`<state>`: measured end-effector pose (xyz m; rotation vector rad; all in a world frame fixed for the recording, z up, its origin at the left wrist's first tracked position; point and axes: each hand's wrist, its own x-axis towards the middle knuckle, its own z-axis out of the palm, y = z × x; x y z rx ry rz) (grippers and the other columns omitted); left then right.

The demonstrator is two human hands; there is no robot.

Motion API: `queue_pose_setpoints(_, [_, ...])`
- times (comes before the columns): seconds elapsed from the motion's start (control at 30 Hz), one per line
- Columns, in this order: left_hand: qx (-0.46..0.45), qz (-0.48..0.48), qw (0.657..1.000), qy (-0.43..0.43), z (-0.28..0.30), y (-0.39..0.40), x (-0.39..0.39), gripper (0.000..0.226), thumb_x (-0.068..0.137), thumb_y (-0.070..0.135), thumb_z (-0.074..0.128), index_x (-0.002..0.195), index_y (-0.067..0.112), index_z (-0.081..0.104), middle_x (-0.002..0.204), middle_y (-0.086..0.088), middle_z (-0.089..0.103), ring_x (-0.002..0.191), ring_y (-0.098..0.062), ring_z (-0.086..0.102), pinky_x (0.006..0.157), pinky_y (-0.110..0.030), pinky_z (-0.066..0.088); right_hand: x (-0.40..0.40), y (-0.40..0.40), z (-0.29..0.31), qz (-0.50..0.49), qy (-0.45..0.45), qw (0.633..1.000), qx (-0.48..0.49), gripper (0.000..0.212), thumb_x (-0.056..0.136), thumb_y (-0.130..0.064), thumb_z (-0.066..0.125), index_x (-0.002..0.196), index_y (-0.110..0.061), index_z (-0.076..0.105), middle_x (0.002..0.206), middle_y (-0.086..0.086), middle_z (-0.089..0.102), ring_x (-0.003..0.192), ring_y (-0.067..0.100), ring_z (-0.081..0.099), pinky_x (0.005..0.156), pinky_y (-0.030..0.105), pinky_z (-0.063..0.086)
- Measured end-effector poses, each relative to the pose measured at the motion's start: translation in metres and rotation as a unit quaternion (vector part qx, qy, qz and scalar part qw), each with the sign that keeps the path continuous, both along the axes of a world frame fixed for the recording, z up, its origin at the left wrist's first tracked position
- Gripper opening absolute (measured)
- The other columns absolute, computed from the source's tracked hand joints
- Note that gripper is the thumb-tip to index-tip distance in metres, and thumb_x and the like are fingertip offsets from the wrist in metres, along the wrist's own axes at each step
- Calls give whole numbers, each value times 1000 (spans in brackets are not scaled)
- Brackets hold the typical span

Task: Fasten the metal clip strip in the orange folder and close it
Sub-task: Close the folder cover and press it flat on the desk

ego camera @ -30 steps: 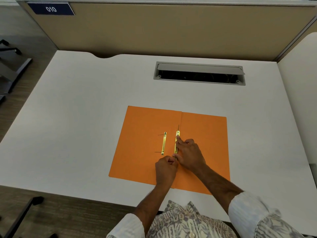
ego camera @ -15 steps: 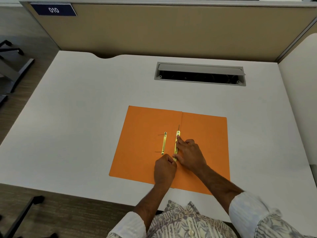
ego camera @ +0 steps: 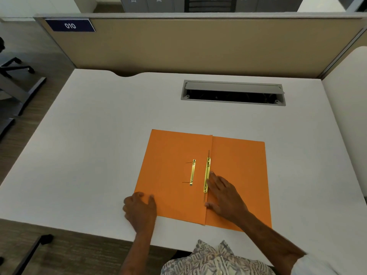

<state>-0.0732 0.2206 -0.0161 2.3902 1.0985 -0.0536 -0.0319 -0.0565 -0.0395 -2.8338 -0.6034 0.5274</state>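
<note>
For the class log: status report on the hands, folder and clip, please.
Left hand gripping the orange folder at its near-left corner. Right hand flat beside the clip strip at the fold. Folder open. Nothing in the way.

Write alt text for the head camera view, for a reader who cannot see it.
An open orange folder lies flat on a white desk, with a person's left hand gripping its near-left corner and the right hand pressing beside a gold metal clip strip along the spine. A second gold strip lies on the left flap.
</note>
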Motion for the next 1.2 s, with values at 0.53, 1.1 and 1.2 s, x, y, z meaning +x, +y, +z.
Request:
queue_pose_setpoints(0.53, [-68, 97, 991, 65, 1, 37, 15, 52, 87, 44, 70, 123, 7, 59, 130, -25, 53, 121, -46, 49, 100, -59, 43, -9, 2, -6, -1, 1, 1000, -5, 83, 88, -65, 49, 153, -20, 22, 164, 4, 8, 150, 29, 10, 117, 46, 21])
queue_pose_setpoints(1.1, [-273, 59, 955, -97, 80, 69, 13, 34, 97, 43, 59, 77, 20, 74, 74, -9, 71, 72, -28, 65, 68, -41, 52, -3, 4, -7, 6, 8, 1000, -9, 85, 88, -65, 49, 153, -21, 19, 165, 4, 6, 151, 28, 7, 119, 45, 18])
queue_pose_setpoints(1.2, [-324, 8, 942, -87, 108, 58, 14, 36, 95, 46, 60, 75, 20, 75, 67, -2, 73, 63, -20, 67, 58, -34, 52, -4, 4, -6, 3, 8, 1000, 5, 82, 88, -63, 50, 153, -22, 20, 165, 3, 4, 151, 27, 7, 119, 43, 18])
